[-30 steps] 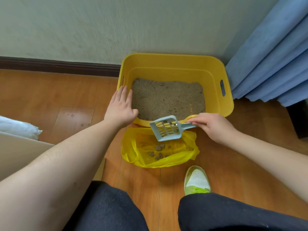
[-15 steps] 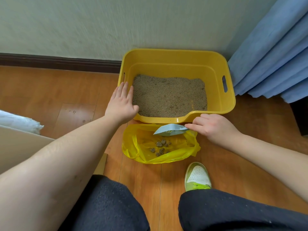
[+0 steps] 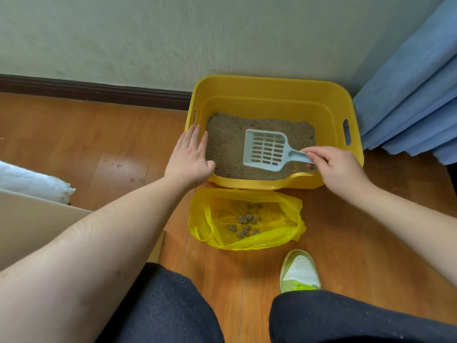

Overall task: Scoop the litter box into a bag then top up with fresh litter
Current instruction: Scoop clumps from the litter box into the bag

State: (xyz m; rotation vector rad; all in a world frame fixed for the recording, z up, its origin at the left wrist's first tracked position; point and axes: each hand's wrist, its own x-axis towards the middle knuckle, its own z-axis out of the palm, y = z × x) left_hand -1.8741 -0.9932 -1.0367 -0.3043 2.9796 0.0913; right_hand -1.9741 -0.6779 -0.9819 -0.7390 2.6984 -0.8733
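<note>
Yellow plastic litter box (image 3: pixel 267 95) stands on the wood floor (image 3: pixel 74 134) against the wall, holding a shallow bed of grey-brown litter (image 3: pixel 227 147). My left hand (image 3: pixel 190 157) lies flat with straight fingers on the box's left rim, steadying it and holding nothing. My right hand (image 3: pixel 338 167) pinches the handle of the pale blue slotted scoop (image 3: pixel 265 149) between thumb and fingertips; the scoop's pan sits over the middle of the litter, face up and apparently empty. I cannot tell whether its leading edge touches the grains.

Yellow plastic bag (image 3: pixel 247 219) lies open on the floor just in front of the box's near wall, with several dark clumps (image 3: pixel 246 222) at its bottom. My green and white shoe (image 3: pixel 300 271) rests near the bag's right corner.

Assessment: scooping is under way and no fresh litter container is identifiable in view, so I judge topping up has not begun.

Risks noted. The grip on the handle is a light pinch near its end; a loaded pan could twist and shed clumps on the floor between box and bag. The bag's mouth is slack and unsupported; it could fold shut under a tipped load, or my shoe could drag it. The near wall dips at the right, where grains may spill if I lift out quickly there.
</note>
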